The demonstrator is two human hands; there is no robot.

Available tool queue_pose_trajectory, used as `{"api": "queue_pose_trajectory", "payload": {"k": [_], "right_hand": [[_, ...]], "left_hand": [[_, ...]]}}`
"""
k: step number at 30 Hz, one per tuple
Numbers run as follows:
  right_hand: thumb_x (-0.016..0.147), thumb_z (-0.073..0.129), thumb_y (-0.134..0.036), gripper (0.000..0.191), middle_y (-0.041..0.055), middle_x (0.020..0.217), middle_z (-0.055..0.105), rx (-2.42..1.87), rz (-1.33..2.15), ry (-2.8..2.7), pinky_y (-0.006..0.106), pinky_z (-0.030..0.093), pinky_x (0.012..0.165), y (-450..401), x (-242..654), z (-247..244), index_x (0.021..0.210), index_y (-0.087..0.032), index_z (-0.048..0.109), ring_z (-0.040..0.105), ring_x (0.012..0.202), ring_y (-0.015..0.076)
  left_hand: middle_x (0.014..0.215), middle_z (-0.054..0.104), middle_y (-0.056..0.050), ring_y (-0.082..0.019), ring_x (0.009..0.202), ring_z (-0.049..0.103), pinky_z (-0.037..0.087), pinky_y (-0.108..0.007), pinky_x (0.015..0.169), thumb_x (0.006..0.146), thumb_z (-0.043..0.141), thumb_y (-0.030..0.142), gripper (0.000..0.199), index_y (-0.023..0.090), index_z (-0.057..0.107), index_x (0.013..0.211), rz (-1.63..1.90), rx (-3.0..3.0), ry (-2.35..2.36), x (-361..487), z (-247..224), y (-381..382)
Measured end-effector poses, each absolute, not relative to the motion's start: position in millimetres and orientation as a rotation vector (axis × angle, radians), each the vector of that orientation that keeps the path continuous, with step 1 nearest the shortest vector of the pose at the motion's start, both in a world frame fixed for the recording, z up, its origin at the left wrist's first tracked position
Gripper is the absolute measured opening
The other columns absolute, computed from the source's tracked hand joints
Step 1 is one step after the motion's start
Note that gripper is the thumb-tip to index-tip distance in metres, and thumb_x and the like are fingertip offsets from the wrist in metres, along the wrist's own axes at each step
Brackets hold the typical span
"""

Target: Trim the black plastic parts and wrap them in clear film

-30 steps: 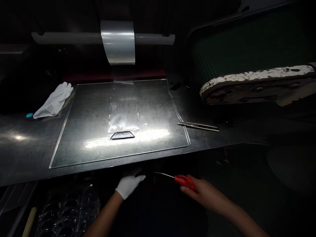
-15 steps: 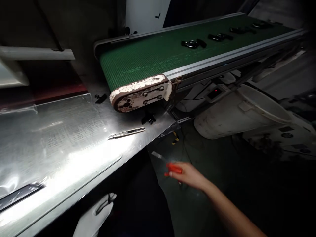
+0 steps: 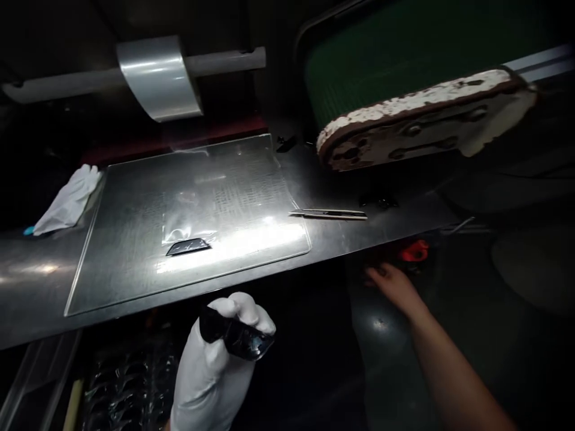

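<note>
Left hand [image 3: 215, 365]: white-gloved, pinching a glossy black plastic piece [image 3: 238, 336] just off the grey metal table's [image 3: 335, 237] near edge.
Right hand [image 3: 399, 290]: bare; whether spread or curled, cannot tell.
Red-handled tool [image 3: 414, 251]: just beyond the right hand.
Clear flat sheet [image 3: 238, 179]: on the table, under a small black trapezoid piece [image 3: 188, 246].
Slim cutter [image 3: 336, 214]: across the sheet's right edge.

Left hand [image 3: 211, 371]: plain white glove. Held part [image 3: 236, 336]: glossy black. Tool handle [image 3: 414, 251]: red. Trapezoidal piece [image 3: 188, 246]: black, greyish sheen. Knife [image 3: 335, 214]: pale and black. Spare glove [image 3: 69, 200]: plain white; disc [image 3: 29, 230] beside it, turquoise. Counter [image 3: 27, 299]: metallic silver-grey, bright glare. Film roll [image 3: 159, 78]: silvery white. Belt [image 3: 381, 48]: dark green. Belt end rim [image 3: 431, 99]: white, mottled with brown flecks. Rear strip [image 3: 220, 133]: dark red. Stick [image 3: 73, 404] at lower left: pale yellow.
</note>
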State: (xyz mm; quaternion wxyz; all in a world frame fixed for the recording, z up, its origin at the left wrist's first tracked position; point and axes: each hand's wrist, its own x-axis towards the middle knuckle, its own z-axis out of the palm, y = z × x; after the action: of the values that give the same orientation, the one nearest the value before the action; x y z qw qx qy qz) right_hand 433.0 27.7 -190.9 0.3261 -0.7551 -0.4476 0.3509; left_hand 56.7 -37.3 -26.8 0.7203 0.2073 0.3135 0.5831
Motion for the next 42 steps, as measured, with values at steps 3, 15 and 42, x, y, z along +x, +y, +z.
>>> {"api": "queue_pose_trajectory", "payload": {"k": [3,15,42], "right_hand": [[0.092,0.073,-0.062,0.046,0.0091,0.091,0.078,-1.877,1.23,-1.301,0.035,0.064,0.067,9,405,-187,0.098,-0.016,0.075,0.076,0.079,0.0223],[0.1,0.062,-0.056,0.036,0.0052,0.105,0.078,-1.694,1.385,-1.703,0.036,0.062,0.081,9,320,-97,0.12,-0.028,0.073,0.075,0.095,0.0249],[0.102,0.065,-0.025,0.019,0.0012,0.098,0.075,-1.01,1.071,-2.207,0.024,0.061,0.067,27,235,-7,0.118,-0.032,0.07,0.075,0.083,0.0175]], "left_hand": [[0.099,0.066,0.0,-0.018,0.091,0.065,0.058,-0.033,0.089,0.092,0.074,0.04,0.019,0.035,0.076,0.111,1.337,0.509,0.687,47,-24,-38],[0.08,0.068,-0.003,-0.023,0.077,0.066,0.06,-0.041,0.075,0.083,0.084,0.048,0.023,0.042,0.083,0.106,1.442,0.809,0.832,19,-15,-39],[0.096,0.07,0.001,-0.009,0.069,0.066,0.055,-0.022,0.067,0.09,0.078,0.041,0.021,0.027,0.078,0.105,1.581,0.231,0.479,15,-17,-39]]}}
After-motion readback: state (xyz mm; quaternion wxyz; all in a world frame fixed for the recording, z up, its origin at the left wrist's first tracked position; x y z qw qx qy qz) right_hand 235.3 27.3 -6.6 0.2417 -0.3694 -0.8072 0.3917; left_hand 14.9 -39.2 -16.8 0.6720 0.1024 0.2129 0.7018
